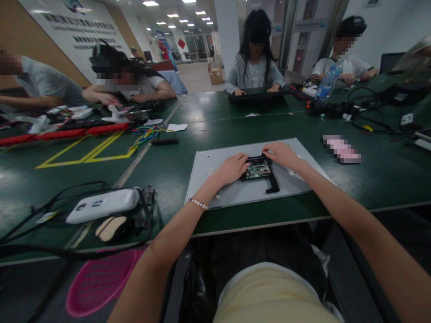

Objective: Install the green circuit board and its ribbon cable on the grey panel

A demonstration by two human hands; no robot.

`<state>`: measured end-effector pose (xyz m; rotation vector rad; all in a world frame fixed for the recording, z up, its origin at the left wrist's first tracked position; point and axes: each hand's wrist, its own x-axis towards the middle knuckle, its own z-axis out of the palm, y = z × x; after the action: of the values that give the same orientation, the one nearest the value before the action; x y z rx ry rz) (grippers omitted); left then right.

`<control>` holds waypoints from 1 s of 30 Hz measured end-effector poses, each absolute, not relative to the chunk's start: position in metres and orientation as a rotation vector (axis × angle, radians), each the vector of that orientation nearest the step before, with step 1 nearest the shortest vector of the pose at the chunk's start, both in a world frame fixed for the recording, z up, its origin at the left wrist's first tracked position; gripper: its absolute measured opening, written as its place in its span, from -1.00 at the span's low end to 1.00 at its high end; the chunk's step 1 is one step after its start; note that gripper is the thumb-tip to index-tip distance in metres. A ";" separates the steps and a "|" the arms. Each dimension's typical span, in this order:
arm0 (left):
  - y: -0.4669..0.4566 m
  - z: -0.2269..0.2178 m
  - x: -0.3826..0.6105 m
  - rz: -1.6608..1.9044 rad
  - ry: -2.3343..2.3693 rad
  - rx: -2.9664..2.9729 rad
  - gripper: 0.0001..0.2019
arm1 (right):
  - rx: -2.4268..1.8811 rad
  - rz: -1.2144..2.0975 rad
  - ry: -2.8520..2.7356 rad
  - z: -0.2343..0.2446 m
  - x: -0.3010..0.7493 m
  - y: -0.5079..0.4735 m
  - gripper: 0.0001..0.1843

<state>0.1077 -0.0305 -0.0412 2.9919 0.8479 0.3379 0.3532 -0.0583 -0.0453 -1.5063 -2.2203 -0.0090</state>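
A grey metal panel (232, 188) lies flat on the green table (175, 166) in front of me. On it sits a small green circuit board (258, 170) in a black plastic frame (272, 184). My left hand (232, 169) rests on the panel with its fingertips pressed against the left edge of the board. My right hand (282, 154) lies over the frame's top right corner, fingers curled down onto it. Whether either hand truly grips the frame is unclear.
A white device (104, 205) with black cables lies at my left, a pink basket (97, 280) below the table edge. Coloured wires (146, 133), a dark phone (164, 141), a water bottle (328, 80) and cables (357, 110) lie farther off. Several people work across the table.
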 end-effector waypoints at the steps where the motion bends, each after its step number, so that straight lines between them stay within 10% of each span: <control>1: -0.031 -0.041 0.108 0.337 0.846 2.992 -0.57 | -1.511 -0.015 -2.208 -0.046 0.353 -0.058 -0.77; 30: -0.031 -0.040 0.109 0.332 0.862 2.962 -0.58 | -1.431 -0.026 -2.334 -0.048 0.338 -0.056 -0.72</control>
<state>0.1086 -0.0312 -0.0403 2.9623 0.8622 0.3316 0.3384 -0.0557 -0.0484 -1.4308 -2.3341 -0.0259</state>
